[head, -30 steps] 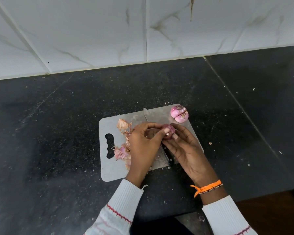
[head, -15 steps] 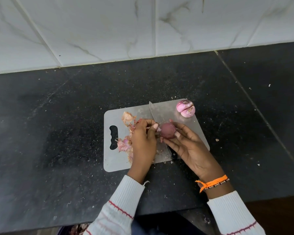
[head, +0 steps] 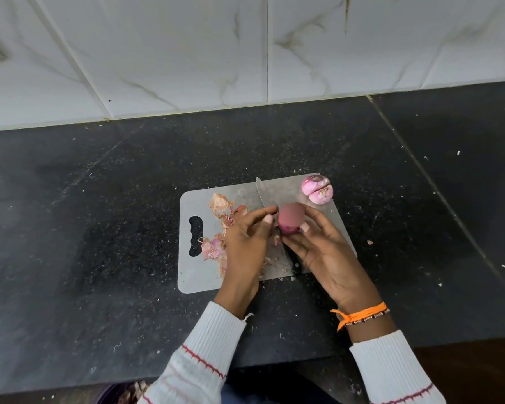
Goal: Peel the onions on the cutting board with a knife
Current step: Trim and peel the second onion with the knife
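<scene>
Above the cutting board (head: 193, 272), a dark red onion (head: 288, 219), blurred, gripped by the right hand (head: 327, 252), fingers curled round it. Left hand (head: 245, 243) just beside, fingertips pinched together at the onion's left side. Knife (head: 267, 193) flat on the board under the hands. Peeled pink onion (head: 317, 189) at the far right corner; peels (head: 220, 209) on the left

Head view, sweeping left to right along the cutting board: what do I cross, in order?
Handle cutout → pile of onion skins → left hand → onion being peeled, held by both hands → right hand → peeled onion at the far right corner. The knife lies under the hands, so I leave it out.
</scene>
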Tool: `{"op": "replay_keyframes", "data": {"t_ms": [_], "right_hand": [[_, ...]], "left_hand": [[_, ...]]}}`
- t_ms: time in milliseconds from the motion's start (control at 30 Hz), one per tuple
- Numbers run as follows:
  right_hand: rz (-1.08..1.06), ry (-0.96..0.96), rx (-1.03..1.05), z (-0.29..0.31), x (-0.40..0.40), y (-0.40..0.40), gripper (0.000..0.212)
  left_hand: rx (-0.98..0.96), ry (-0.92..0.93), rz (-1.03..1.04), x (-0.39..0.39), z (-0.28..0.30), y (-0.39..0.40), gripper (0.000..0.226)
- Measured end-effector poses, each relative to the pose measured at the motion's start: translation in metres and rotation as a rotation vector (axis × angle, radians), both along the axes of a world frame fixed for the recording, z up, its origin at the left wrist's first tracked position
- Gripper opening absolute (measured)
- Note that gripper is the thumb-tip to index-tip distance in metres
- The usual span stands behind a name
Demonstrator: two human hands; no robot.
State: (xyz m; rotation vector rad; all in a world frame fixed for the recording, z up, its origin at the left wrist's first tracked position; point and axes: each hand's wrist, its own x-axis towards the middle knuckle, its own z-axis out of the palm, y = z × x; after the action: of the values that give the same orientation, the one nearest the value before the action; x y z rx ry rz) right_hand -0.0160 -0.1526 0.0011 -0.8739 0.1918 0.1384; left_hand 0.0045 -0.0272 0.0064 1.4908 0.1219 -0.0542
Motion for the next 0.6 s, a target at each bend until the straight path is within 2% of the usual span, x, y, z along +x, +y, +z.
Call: {"op": "replay_keyframes", "data": {"t_ms": [167,267,367,467,600], "right_hand": [[0.001,-0.063,-0.066,0.000,-0.003,0.001,0.031],[0.016,-0.072,-0.068,-0.002,-0.005,0.001,0.038],[0.036,-0.090,-0.055,-0.002,-0.006,-0.001,0.048],[0.076,-0.095,-0.076,-0.001,-0.004,-0.002,0.043],[0.094,-0.074,-0.052,-0.003,-0.002,-0.004,0.041]], "left_hand": [[-0.053,-0.037,-0.015,-0.003,0.006,-0.007,0.020],[-0.165,0.011,0.043,0.000,0.004,-0.009,0.009],[-0.112,-0.044,0.059,0.004,0.001,-0.008,0.009],[-0.037,-0.090,0.085,0.008,0.001,-0.009,0.015],[-0.014,-0.059,0.098,0.014,-0.001,-0.010,0.018]]}}
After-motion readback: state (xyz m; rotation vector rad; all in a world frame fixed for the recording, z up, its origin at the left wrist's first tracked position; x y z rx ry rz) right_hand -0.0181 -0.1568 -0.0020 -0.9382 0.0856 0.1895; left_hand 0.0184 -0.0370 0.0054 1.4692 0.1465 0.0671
